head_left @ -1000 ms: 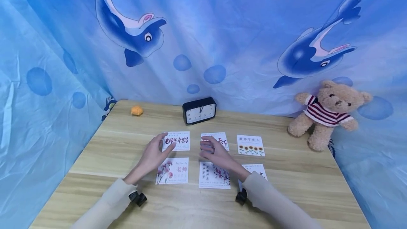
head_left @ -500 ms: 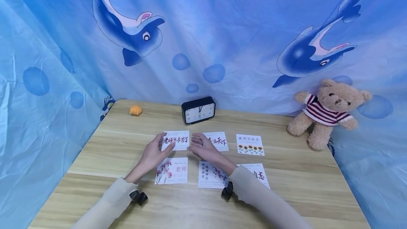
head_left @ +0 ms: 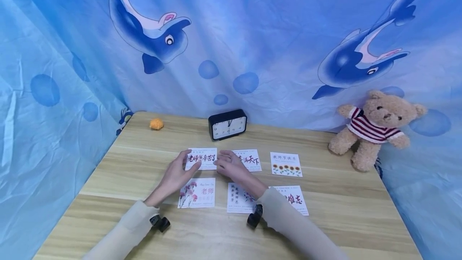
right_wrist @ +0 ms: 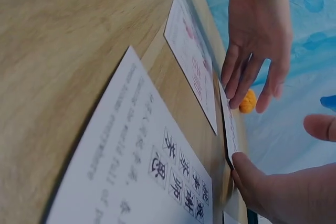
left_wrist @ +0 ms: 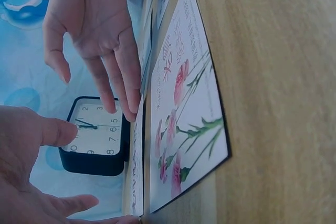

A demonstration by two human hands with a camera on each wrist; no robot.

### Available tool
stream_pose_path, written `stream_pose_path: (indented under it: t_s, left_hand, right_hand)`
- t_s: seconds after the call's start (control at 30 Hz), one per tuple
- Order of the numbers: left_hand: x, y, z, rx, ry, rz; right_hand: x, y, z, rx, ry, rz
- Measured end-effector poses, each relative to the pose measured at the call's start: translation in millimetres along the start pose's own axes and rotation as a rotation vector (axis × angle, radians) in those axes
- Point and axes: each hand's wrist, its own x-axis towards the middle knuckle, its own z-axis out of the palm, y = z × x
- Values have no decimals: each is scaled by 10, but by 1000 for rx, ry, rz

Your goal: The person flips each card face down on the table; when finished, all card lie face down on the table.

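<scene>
A white greeting card [head_left: 205, 159] with red brush lettering lies flat at the back left of a card layout. My left hand [head_left: 177, 171] is at its left edge, fingers and thumb spread. My right hand [head_left: 232, 167] has its fingertips at the same card's right edge and covers part of the back middle card [head_left: 251, 161]. In the right wrist view, fingertips of both hands come down at opposite ends of the thin card. The carnation card [head_left: 196, 193] lies in front, below my left hand. My right wrist overlaps the plum-blossom card [head_left: 238, 199].
A sunflower card [head_left: 286, 164] and another red-lettered card [head_left: 294, 200] lie on the right. Behind the cards stands a black alarm clock [head_left: 227, 125]. An orange lump [head_left: 157, 124] sits at the back left, and a teddy bear [head_left: 379, 127] leans against the curtain [head_left: 274, 31].
My right hand has moved left, from over the back middle card to the right edge of the back left card. The left hand has stayed at that card's left edge.
</scene>
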Motion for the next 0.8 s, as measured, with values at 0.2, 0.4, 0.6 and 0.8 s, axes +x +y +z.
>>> stream_pose_path:
  t_s: [0.2, 0.4, 0.6, 0.8]
  left_hand:
    - [18, 28, 9, 0, 8, -1]
    - [28, 68, 0, 31, 5, 16]
    - [19, 138, -10, 53, -14, 30]
    - [-14, 197, -6, 34, -55, 16]
  right_hand:
    - [21, -55, -42, 104, 27, 28]
    - [46, -61, -69, 131, 38, 32]
    - [39, -91, -83, 146, 33, -23]
    - [11, -146, -17, 198, -13, -63]
